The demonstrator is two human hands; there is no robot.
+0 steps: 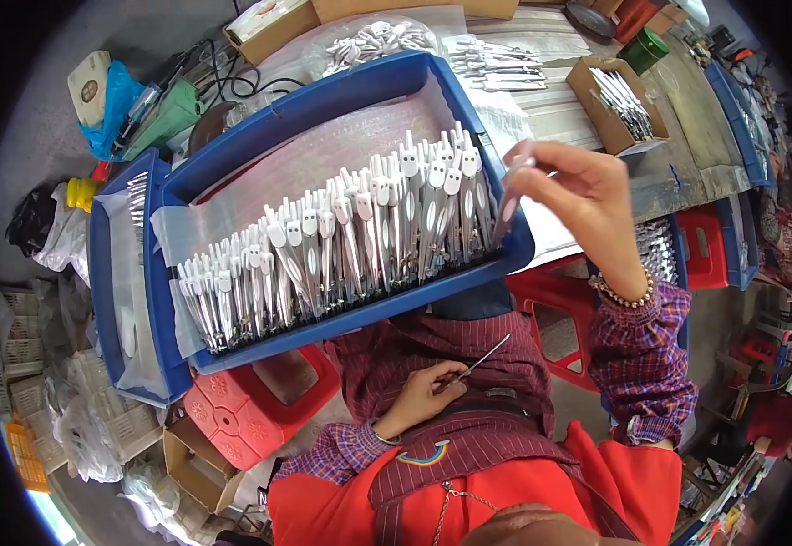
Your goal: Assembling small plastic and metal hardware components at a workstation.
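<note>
A deep blue plastic tray (291, 116) sits tilted in front of me, lined with clear film. Packed upright along its near side are many slim silver pieces (382, 209) with white heads bearing two dark dots. My right hand (583, 196) is raised at the tray's right end, thumb and fingers pinched on a white-headed silver piece (508, 207) that is blurred and partly covered by the fingers. Low over my lap, my left hand (425, 395) is closed around a slim metal rod (487, 355) whose tip points up and right; its other end is hidden in the fingers.
A second blue tray (168, 382) adjoins on the left. Behind lie a bag of white parts (373, 45), loose pieces (501, 68), a cardboard box of pieces (578, 86) and a green tin (644, 50). Red stools (250, 414) stand below.
</note>
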